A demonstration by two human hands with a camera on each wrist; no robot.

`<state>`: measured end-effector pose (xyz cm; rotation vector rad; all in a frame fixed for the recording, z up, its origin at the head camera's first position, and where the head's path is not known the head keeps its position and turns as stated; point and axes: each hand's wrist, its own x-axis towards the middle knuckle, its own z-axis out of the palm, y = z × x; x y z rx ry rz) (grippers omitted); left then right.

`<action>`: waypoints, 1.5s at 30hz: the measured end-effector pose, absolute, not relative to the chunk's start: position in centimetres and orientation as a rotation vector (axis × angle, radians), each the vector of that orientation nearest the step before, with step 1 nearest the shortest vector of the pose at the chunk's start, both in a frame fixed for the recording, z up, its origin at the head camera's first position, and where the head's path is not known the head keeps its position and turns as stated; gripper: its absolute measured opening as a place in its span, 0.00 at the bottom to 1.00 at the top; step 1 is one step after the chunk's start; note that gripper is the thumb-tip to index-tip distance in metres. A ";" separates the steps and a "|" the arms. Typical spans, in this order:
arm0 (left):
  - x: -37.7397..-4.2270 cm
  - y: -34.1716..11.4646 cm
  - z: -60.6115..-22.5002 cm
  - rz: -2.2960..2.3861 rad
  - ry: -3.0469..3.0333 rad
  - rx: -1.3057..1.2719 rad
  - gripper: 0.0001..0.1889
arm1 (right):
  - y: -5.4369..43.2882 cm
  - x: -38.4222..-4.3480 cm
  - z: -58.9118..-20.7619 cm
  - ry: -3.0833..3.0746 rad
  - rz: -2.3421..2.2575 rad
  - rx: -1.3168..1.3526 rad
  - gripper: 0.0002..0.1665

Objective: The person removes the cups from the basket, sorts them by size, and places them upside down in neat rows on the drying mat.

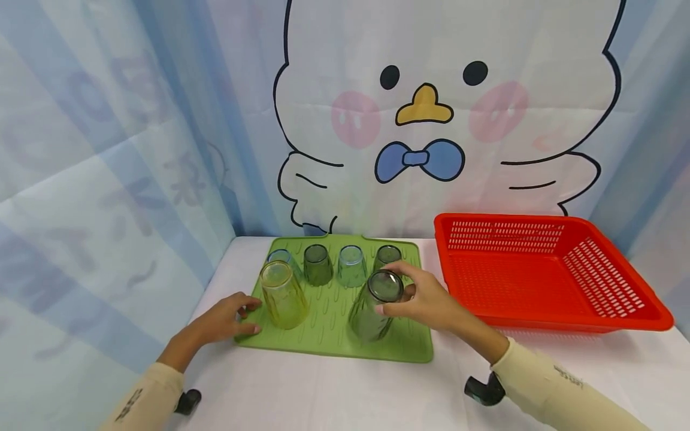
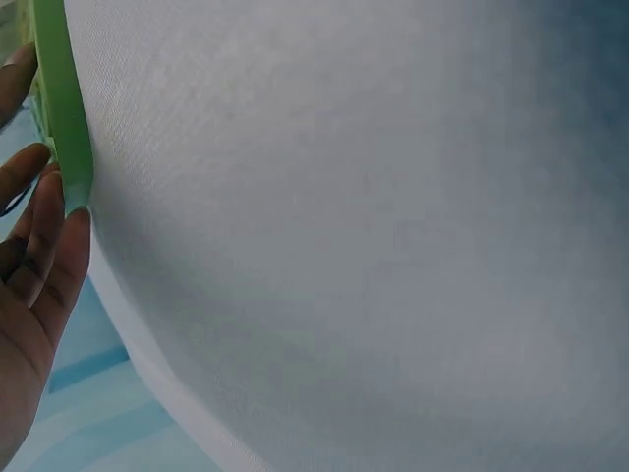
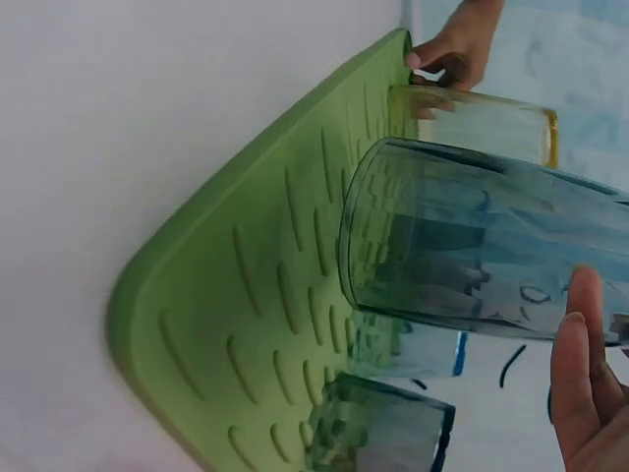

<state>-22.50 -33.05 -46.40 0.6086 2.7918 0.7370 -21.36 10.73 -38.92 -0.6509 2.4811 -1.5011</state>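
My right hand (image 1: 423,296) grips a tall grey glass (image 1: 372,314) near its upper end, thumb on one side and fingers on the other. The glass is at the right front of a green ridged mat (image 1: 329,335), wide mouth downward and slightly tilted; whether its rim touches the mat I cannot tell. My left hand (image 1: 229,318) rests at the mat's left edge with loosely bent fingers (image 2: 44,236) touching it. Beside that hand a tall yellow glass (image 1: 286,302) stands on the mat.
Along the mat's back stand short glasses: a blue one (image 1: 281,257) partly behind the yellow glass, a dark grey one (image 1: 318,266), a light blue one (image 1: 352,266) and another grey one (image 1: 387,254). A red plastic basket (image 1: 539,320) sits to the right. A printed curtain (image 1: 420,197) hangs behind.
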 end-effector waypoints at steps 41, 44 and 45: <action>-22.4 -32.8 -45.9 0.723 2.762 0.580 0.30 | 2.7 -27.2 -38.9 2.666 -0.992 -0.690 0.51; -22.4 -32.8 -45.9 0.714 2.759 0.578 0.30 | 2.6 -27.2 -38.9 2.664 -0.992 -0.675 0.51; -22.4 -32.7 -45.9 0.712 2.758 0.571 0.30 | 2.6 -27.1 -38.9 2.664 -0.993 -0.673 0.50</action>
